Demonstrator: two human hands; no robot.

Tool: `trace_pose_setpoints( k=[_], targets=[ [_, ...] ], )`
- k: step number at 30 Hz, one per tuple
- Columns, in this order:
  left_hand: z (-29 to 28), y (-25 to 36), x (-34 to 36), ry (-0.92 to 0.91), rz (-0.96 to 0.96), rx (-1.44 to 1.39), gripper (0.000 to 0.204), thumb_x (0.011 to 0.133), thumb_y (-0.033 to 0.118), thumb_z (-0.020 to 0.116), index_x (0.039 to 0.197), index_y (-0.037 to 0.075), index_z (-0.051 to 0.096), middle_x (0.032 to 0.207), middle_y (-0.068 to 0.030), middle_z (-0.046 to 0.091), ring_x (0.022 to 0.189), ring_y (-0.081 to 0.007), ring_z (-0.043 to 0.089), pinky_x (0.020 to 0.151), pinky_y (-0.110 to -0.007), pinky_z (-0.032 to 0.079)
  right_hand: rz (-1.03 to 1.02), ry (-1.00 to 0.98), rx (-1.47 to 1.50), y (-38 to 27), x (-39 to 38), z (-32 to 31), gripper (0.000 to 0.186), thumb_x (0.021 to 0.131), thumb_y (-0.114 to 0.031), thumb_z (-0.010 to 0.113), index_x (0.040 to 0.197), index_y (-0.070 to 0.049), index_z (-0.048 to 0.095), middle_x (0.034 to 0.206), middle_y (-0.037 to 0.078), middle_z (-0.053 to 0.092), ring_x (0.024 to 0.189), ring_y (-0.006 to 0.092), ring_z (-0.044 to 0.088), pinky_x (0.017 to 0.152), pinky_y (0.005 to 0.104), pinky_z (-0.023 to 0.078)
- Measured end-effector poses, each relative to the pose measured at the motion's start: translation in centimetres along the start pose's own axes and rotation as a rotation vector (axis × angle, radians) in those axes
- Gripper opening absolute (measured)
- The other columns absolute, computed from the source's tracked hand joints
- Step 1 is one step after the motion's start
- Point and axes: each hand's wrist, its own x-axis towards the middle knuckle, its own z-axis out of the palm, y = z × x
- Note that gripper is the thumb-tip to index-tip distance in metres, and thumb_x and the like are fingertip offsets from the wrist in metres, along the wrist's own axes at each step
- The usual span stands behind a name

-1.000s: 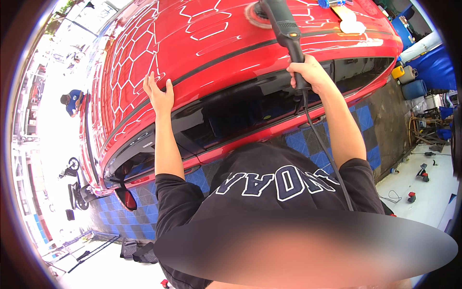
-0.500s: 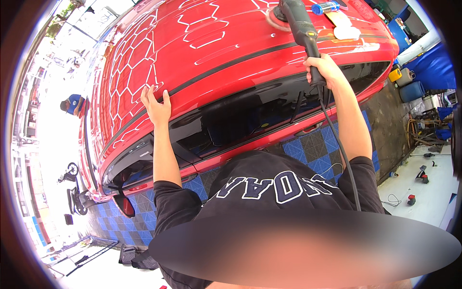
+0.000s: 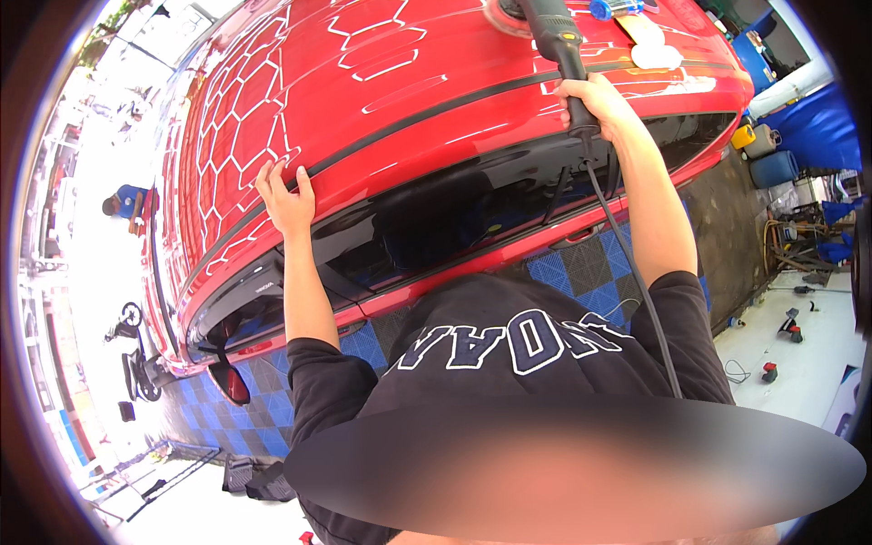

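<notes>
A red car (image 3: 427, 127) fills the view ahead of me, its glossy roof reflecting hexagonal lights. My right hand (image 3: 595, 102) is closed round the rear handle of a dark polishing machine (image 3: 556, 41). The machine's round pad (image 3: 507, 16) lies against the roof at the top edge, partly cut off. From the handle a black power cord (image 3: 627, 245) runs down past my right arm. On the roof's near edge, beside the black trim strip, rests my left hand (image 3: 289, 198), fingers spread and holding nothing.
Right of the polisher, a blue bottle (image 3: 613, 9) and a pale cloth or pad (image 3: 656, 56) lie on the roof. A side mirror (image 3: 229, 383) sticks out at left. Blue-and-grey tiles (image 3: 263, 418) cover the floor. A person (image 3: 129, 204) is beyond the car; drums (image 3: 774, 168) stand at right.
The polisher in my right hand has shifted a little left and up across the roof. My left hand has moved slightly left and stays at the roof's edge.
</notes>
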Motion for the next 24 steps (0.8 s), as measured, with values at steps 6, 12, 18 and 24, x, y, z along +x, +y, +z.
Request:
trace_pose_setpoints(
  k=[6,12,18,24],
  targets=[
    [-0.1,0.5,0.1,0.001,-0.011,0.035,0.036,0.093,0.024,0.076,0.121,0.004,0.068,0.135,-0.0172,0.059,0.126,-0.0376,0.061,0.099,-0.047,0.056,0.024,-0.101,-0.041,-0.5,-0.2,0.6,0.02,0.087,-0.015,0.075,0.093,-0.001,0.062,0.074,0.008,0.065,0.058,0.0181,0.066,0.055,0.0358,0.058],
    [0.0,0.7,0.2,0.013,-0.005,0.026,0.029,0.091,0.023,0.078,0.113,0.005,0.071,0.126,-0.0142,0.064,0.119,-0.0348,0.065,0.096,-0.045,0.057,0.026,-0.127,-0.059,-1.4,-1.2,3.4,0.021,0.086,-0.014,0.076,0.096,0.0,0.063,0.075,0.007,0.065,0.058,0.0177,0.066,0.054,0.0352,0.058],
    [0.1,1.0,0.3,0.03,-0.014,-0.003,0.023,0.09,0.023,0.078,0.105,0.006,0.073,0.121,-0.0128,0.066,0.116,-0.0336,0.066,0.096,-0.044,0.056,0.042,-0.25,-0.118,-3.2,-1.6,6.2,0.022,0.087,-0.015,0.074,0.098,0.0,0.064,0.074,0.006,0.065,0.057,0.0171,0.066,0.054,0.0344,0.058],
    [0.2,1.2,0.4,0.026,-0.004,0.01,0.023,0.089,0.024,0.079,0.102,0.006,0.074,0.117,-0.0122,0.067,0.112,-0.0336,0.066,0.097,-0.045,0.054,0.012,-0.303,-0.233,-4.4,-2.0,9.8,0.027,0.088,-0.016,0.074,0.106,0.001,0.063,0.075,0.005,0.063,0.056,0.0153,0.065,0.053,0.0325,0.057]
  ],
)
